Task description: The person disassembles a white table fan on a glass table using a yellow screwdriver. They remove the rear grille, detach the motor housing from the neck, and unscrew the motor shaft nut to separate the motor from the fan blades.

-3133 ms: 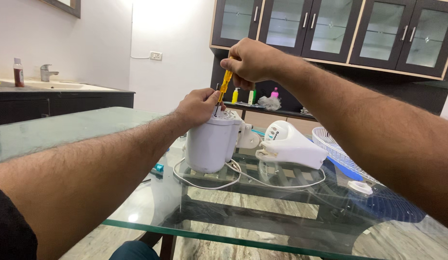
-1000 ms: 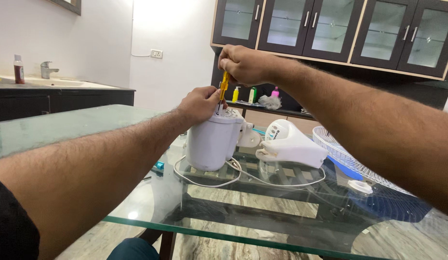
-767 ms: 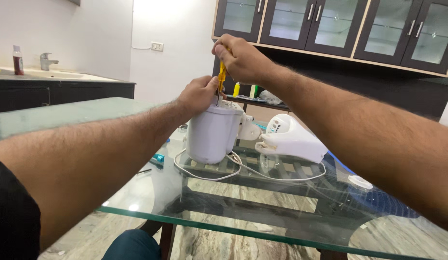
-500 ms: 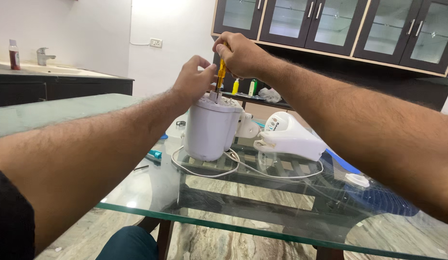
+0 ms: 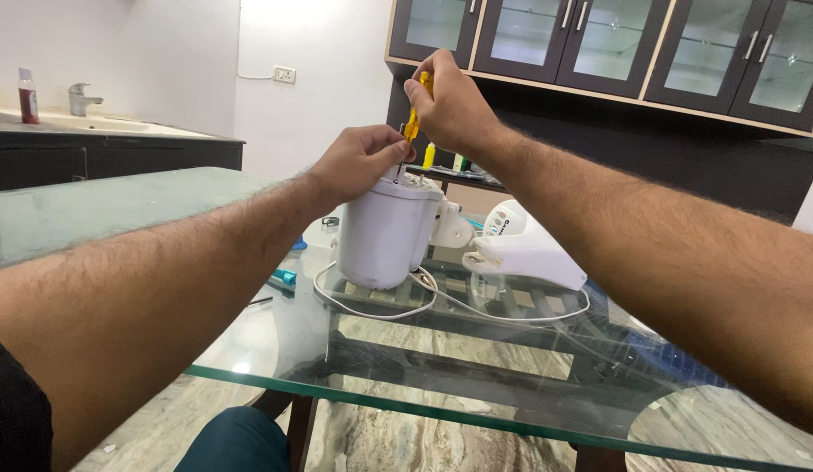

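Housing [image 5: 384,232] on table [image 5: 249,350], left of cover [image 5: 524,249]

Small bottle [image 5: 27,94], dark reddish-brown body, pale cap, pale label band: upright on the counter, left of the tap [image 5: 81,96].

Yellow-green bottle [image 5: 430,156] and small pale containers [image 5: 460,163]: on the shelf under the wall cabinets, well right of the tap; labels too small to tell.

White appliance housing [image 5: 522,249]: dark printed mark on its upper face, lying on the glass table, far right of and below the tap.

No screens or signs.
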